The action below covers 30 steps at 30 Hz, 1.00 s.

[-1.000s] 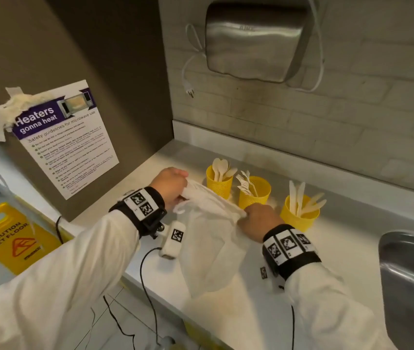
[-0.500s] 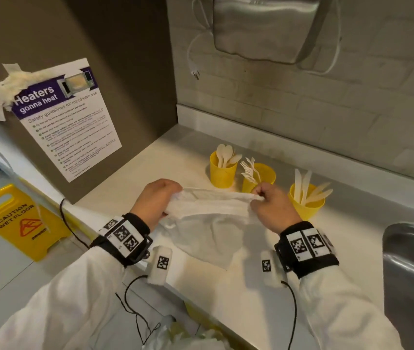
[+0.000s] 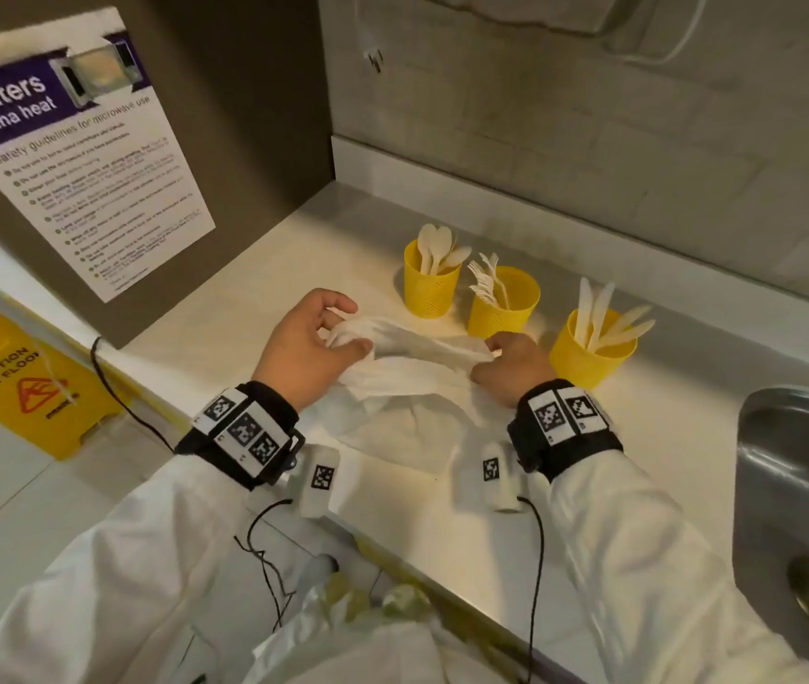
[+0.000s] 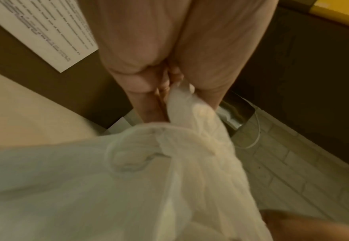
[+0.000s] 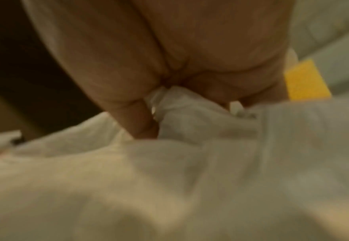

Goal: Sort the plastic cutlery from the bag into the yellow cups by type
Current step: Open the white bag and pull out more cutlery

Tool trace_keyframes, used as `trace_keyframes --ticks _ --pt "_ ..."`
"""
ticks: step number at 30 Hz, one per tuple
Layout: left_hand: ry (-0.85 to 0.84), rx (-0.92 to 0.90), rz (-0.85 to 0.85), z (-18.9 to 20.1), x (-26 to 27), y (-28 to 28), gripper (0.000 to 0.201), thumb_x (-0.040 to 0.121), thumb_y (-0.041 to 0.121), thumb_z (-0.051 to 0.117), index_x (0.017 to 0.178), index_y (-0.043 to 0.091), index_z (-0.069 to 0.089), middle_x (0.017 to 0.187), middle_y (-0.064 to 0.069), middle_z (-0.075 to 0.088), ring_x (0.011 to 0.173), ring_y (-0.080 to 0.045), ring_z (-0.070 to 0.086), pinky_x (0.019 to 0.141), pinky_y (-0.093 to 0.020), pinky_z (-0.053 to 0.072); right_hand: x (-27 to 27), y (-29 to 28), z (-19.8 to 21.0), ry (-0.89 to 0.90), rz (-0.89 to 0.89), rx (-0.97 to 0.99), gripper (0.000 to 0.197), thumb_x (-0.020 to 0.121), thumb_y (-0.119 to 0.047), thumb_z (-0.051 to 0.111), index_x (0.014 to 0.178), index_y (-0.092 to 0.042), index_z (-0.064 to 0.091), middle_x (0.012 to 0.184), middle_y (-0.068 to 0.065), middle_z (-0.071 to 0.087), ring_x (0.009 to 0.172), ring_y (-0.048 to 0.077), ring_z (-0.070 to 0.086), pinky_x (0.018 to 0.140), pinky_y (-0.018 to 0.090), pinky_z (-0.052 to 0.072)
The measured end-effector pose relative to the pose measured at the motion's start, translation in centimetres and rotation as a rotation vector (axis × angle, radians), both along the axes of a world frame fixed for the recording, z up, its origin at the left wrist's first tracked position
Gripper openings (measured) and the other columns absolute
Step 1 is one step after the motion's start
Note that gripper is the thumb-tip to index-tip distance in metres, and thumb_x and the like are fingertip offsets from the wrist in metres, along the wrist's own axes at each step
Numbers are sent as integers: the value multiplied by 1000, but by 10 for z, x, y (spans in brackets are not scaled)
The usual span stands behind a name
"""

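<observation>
A limp white plastic bag [image 3: 407,387] lies on the counter [image 3: 422,525] in front of three yellow cups. My left hand [image 3: 311,345] pinches the bag's left top edge [image 4: 181,104], and my right hand [image 3: 511,365] pinches its right top edge [image 5: 181,104], so the rim is stretched between them. The left cup [image 3: 429,286] holds white spoons, the middle cup [image 3: 503,301] white forks, the right cup [image 3: 590,350] white knives. No cutlery shows in the bag; its inside is hidden.
A steel sink [image 3: 797,496] sits at the right edge of the counter. A brown panel with a microwave notice [image 3: 77,155] bounds the left side. A yellow wet-floor sign [image 3: 13,382] stands on the floor. A lined bin [image 3: 353,609] is below the counter's front edge.
Both hands have lowered the bag from hanging in the air until it lies flat on the counter, and they now hold its top edge nearer the cups. The view has tilted downward.
</observation>
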State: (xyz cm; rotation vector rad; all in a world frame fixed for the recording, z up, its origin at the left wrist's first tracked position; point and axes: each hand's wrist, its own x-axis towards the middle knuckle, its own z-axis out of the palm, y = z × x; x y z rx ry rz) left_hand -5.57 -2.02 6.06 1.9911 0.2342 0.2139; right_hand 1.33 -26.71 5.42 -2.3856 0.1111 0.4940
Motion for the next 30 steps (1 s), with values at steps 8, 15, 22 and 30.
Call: trace_keyframes --ticks 8,15,22,30 --pt "268 100 256 -34 0 44 23 88 4 72 100 23 74 105 -2 72 98 -21 69 84 -28 55 -2 -23 3 297 -588 1357 32 99 1 52 130 2 59 104 20 73 90 30 74 99 44 55" --pt "439 -1120 352 -3 4 47 31 103 -3 42 130 -9 56 104 -19 74 92 -28 73 71 -32 64 -19 -30 15 463 -485 1384 41 101 -27 52 82 -7 83 106 18 75 94 36 72 107 54 45" --pt "525 -1157 261 7 -7 17 35 102 5 35 115 -9 64 101 -25 75 78 -37 77 61 -42 62 -8 -37 8 531 -564 1307 38 98 -39 56 118 -10 70 124 15 70 112 37 66 113 54 40" --pt "368 -280 202 -4 5 19 29 83 42 69 109 29 64 118 -6 60 105 -26 62 89 -37 51 -8 -33 -2 177 -452 640 73 77 -63 75 136 -28 51 135 0 58 117 28 59 89 47 54"
